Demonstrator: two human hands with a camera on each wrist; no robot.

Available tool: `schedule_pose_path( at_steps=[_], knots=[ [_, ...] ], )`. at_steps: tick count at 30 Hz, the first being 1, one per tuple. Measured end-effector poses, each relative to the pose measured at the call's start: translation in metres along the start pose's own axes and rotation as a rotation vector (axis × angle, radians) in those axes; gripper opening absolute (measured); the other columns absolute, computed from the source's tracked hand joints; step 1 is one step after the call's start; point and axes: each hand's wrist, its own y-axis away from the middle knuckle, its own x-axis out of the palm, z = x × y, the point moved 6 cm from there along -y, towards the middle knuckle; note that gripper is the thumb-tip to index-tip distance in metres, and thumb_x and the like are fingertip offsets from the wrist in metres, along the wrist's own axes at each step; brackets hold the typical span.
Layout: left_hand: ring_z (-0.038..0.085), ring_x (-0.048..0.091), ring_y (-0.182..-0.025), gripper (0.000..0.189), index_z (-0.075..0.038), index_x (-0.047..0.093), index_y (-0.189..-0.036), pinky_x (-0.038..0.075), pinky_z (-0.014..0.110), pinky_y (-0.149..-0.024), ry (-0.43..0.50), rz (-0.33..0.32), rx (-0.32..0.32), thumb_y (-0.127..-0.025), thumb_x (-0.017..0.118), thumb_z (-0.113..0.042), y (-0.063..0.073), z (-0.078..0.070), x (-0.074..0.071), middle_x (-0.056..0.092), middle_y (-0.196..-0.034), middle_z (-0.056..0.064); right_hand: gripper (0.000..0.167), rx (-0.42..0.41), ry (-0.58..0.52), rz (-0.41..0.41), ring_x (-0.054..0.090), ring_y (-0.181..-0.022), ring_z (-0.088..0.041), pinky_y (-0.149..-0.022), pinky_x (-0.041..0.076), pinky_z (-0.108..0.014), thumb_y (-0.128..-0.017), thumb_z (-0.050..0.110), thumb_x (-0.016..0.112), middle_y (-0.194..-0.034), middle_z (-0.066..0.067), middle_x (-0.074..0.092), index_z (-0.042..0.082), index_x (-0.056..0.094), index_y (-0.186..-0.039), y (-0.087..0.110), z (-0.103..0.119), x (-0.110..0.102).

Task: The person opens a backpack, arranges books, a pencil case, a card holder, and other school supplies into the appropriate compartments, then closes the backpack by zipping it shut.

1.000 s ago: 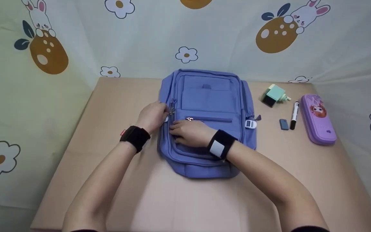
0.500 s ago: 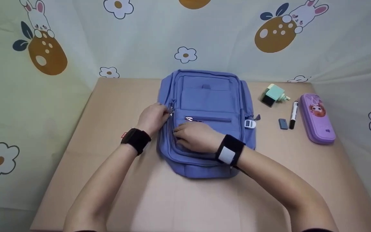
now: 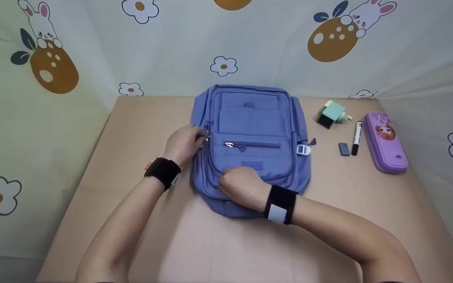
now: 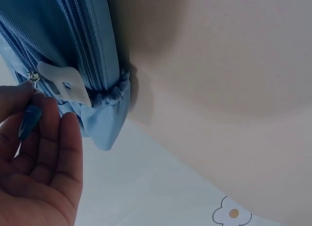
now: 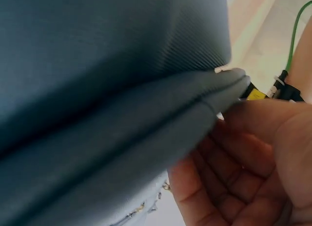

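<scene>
A blue-purple backpack lies front up on the table, its top towards the wall. At its left edge my left hand pinches a zipper pull; in the left wrist view the blue tab hangs between thumb and fingers, beside a white plastic buckle. Low on the front, my right hand holds the seam of the front pocket. Up close in the right wrist view, thumb and curled fingers grip the end of a folded fabric edge. The fingertips there are partly hidden by the cloth.
Right of the backpack on the table lie a mint-green block-shaped object, a black-and-white marker, a small blue-grey eraser-like block and a purple pencil case. A patterned curtain stands behind.
My right hand has slid down towards the bottom of the backpack's front, uncovering the lower pocket panel. The left hand keeps to the same zipper pull. The head view has shifted slightly.
</scene>
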Motion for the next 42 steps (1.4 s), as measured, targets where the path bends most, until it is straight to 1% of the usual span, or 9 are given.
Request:
schedule_pose_path(
  at_steps=[3, 9, 13, 20, 23, 27, 32, 36, 42],
  knots=[
    [0.029, 0.068, -0.093, 0.012, -0.007, 0.077, -0.102, 0.054, 0.044, -0.082, 0.002, 0.009, -0.002, -0.098, 0.069, -0.016, 0.000, 0.001, 0.000, 0.071, -0.102, 0.010, 0.029, 0.017, 0.005, -0.002, 0.061, -0.055, -0.026, -0.045, 0.050, -0.043, -0.091, 0.014, 0.067, -0.062, -0.003, 0.058, 0.011, 0.061, -0.063, -0.001, -0.001, 0.004],
    [0.028, 0.068, -0.091, 0.011, -0.006, 0.076, -0.100, 0.054, 0.044, -0.082, 0.001, 0.019, -0.001, -0.098, 0.068, -0.013, 0.003, 0.004, -0.001, 0.072, -0.101, 0.010, 0.021, 0.044, -0.010, 0.001, 0.061, -0.056, -0.026, -0.045, 0.049, -0.042, -0.088, 0.011, 0.067, -0.065, -0.004, 0.058, 0.010, 0.059, -0.068, -0.003, -0.004, 0.005],
    [0.029, 0.068, -0.090, 0.011, -0.005, 0.076, -0.100, 0.054, 0.044, -0.082, -0.001, 0.031, 0.000, -0.097, 0.068, -0.012, 0.009, 0.002, -0.003, 0.071, -0.099, 0.010, 0.019, 0.053, -0.019, -0.023, 0.061, -0.055, -0.026, -0.045, 0.049, -0.042, -0.087, 0.010, 0.067, -0.066, -0.004, 0.059, 0.009, 0.060, -0.069, -0.002, -0.006, 0.003],
    [0.028, 0.067, -0.085, 0.009, -0.005, 0.074, -0.094, 0.054, 0.046, -0.076, -0.034, 0.072, 0.045, -0.095, 0.071, -0.013, 0.023, -0.005, -0.006, 0.070, -0.093, 0.010, 0.018, 0.050, -0.010, -0.058, 0.060, -0.054, -0.026, -0.044, 0.049, -0.042, -0.087, 0.011, 0.067, -0.068, -0.005, 0.060, 0.008, 0.061, -0.070, -0.002, -0.006, 0.000],
    [0.028, 0.066, -0.082, 0.008, -0.005, 0.072, -0.091, 0.053, 0.046, -0.074, -0.033, 0.083, 0.038, -0.095, 0.071, -0.012, 0.028, -0.005, -0.007, 0.068, -0.090, 0.009, 0.018, 0.048, -0.016, -0.063, 0.060, -0.054, -0.025, -0.044, 0.049, -0.041, -0.087, 0.011, 0.067, -0.067, -0.004, 0.060, 0.009, 0.060, -0.070, -0.002, -0.006, 0.001],
    [0.027, 0.064, -0.079, 0.008, -0.006, 0.070, -0.090, 0.052, 0.046, -0.072, -0.023, 0.080, 0.029, -0.095, 0.071, -0.012, 0.031, -0.005, -0.007, 0.066, -0.088, 0.007, 0.019, 0.042, -0.026, -0.062, 0.060, -0.054, -0.024, -0.045, 0.050, -0.040, -0.087, 0.012, 0.066, -0.067, -0.003, 0.059, 0.009, 0.060, -0.069, -0.001, -0.005, 0.003],
    [0.025, 0.064, -0.079, 0.008, -0.006, 0.070, -0.092, 0.053, 0.044, -0.072, -0.007, 0.065, 0.039, -0.095, 0.070, -0.013, 0.030, -0.005, -0.004, 0.067, -0.088, 0.007, 0.023, 0.043, -0.068, -0.041, 0.060, -0.057, -0.024, -0.048, 0.050, -0.040, -0.089, 0.015, 0.068, -0.068, -0.002, 0.058, 0.011, 0.059, -0.068, 0.003, -0.007, 0.003],
    [0.024, 0.063, -0.078, 0.009, -0.006, 0.068, -0.092, 0.053, 0.043, -0.071, 0.006, 0.063, 0.029, -0.096, 0.070, -0.014, 0.029, -0.005, -0.002, 0.065, -0.088, 0.007, 0.028, 0.072, -0.127, 0.003, 0.061, -0.061, -0.022, -0.055, 0.052, -0.040, -0.091, 0.020, 0.072, -0.070, 0.000, 0.058, 0.013, 0.058, -0.068, 0.009, -0.013, 0.000],
    [0.024, 0.061, -0.078, 0.010, -0.006, 0.067, -0.091, 0.052, 0.042, -0.070, 0.020, 0.067, 0.025, -0.096, 0.071, -0.013, 0.029, -0.003, -0.002, 0.064, -0.087, 0.007, 0.016, 0.096, -0.207, 0.064, 0.064, -0.071, -0.019, -0.067, 0.055, -0.039, -0.091, 0.022, 0.075, -0.076, 0.001, 0.064, 0.011, 0.072, -0.080, 0.027, -0.027, -0.005]
  ],
)
